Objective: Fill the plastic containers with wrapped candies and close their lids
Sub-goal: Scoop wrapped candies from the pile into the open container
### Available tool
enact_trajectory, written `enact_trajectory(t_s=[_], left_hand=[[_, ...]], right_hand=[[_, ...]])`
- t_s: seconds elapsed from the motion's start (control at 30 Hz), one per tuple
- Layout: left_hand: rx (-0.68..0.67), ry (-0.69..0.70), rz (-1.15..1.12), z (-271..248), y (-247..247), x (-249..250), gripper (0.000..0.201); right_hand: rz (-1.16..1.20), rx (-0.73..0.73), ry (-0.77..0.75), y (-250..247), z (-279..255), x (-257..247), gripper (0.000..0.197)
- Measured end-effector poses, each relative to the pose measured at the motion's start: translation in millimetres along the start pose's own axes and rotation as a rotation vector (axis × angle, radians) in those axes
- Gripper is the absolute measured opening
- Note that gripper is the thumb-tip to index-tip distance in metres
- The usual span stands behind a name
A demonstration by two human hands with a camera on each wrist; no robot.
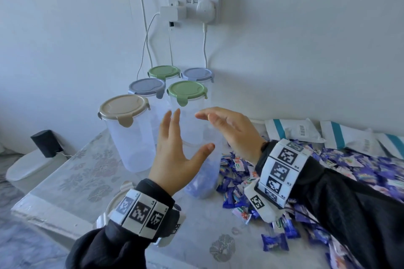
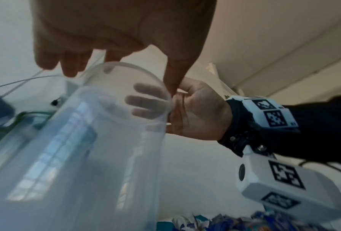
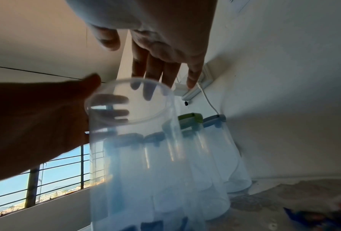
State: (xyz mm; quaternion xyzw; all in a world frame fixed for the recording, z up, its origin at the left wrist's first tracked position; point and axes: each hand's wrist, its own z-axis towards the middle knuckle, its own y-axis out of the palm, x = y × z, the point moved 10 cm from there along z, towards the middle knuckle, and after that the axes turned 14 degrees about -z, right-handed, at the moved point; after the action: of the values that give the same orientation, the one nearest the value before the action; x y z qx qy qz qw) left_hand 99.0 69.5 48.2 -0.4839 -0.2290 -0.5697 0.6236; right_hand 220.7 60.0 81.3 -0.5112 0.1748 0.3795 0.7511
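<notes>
A clear, lidless plastic container (image 1: 203, 178) (image 2: 86, 140) (image 3: 146, 156) stands on the table between my two hands, with blue wrapped candies in its bottom. My left hand (image 1: 183, 144) (image 2: 114, 59) (image 3: 37, 117) is open at its left side, fingers spread and the thumb near the rim. My right hand (image 1: 227, 126) (image 2: 195, 109) (image 3: 161, 46) is open at its right side, fingers straight over the mouth. I cannot tell whether either hand touches it. A heap of blue and white wrapped candies (image 1: 240, 183) lies to the right.
Several closed, empty containers stand behind, with beige (image 1: 124, 108), green (image 1: 187, 90) and grey-blue (image 1: 146, 87) lids. A loose lid (image 1: 118, 199) lies under my left wrist. White parcels (image 1: 295, 131) lie at the back right. Wall socket and cables (image 1: 194, 4) hang above. The table edge (image 1: 43, 205) runs at the left.
</notes>
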Motion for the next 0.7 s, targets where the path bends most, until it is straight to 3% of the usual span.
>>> enact_trajectory(t_s=[0.07, 0.13, 0.2, 0.27, 0.33, 0.4, 0.43, 0.53, 0.7], left_hand=[[0.119, 0.226, 0.091, -9, -5, 32, 0.076], [0.16, 0.408, 0.037, -24, 2, 61, 0.046], [0.001, 0.467, -0.08, -36, 31, 74, 0.026], [-0.238, 0.397, -0.121, -44, 74, 70, 0.019], [-0.46, 0.24, -0.059, -52, 122, 50, 0.031], [-0.648, 0.0, 0.183, -59, 163, 11, 0.064], [-0.744, -0.134, 0.32, -65, 176, -9, 0.082], [-0.915, -0.359, 0.47, -74, 198, -43, 0.109], [-0.971, -0.321, 0.636, -78, 217, -49, 0.105]], right_hand=[[-0.008, 0.076, 0.045, -19, -17, 12, 0.031], [-0.101, 0.114, 0.101, -39, -38, 30, 0.025], [-0.229, 0.047, 0.183, -52, -61, 54, 0.019], [-0.405, -0.123, 0.281, -58, -88, 82, 0.021], [-0.636, -0.331, 0.382, -60, -121, 115, 0.049], [-0.851, -0.518, 0.502, -65, -156, 147, 0.092], [-0.915, -0.578, 0.563, -69, -172, 160, 0.098], [-0.903, -0.615, 0.627, -71, -197, 169, 0.096], [-0.965, -0.543, 0.569, -70, -196, 165, 0.093]])
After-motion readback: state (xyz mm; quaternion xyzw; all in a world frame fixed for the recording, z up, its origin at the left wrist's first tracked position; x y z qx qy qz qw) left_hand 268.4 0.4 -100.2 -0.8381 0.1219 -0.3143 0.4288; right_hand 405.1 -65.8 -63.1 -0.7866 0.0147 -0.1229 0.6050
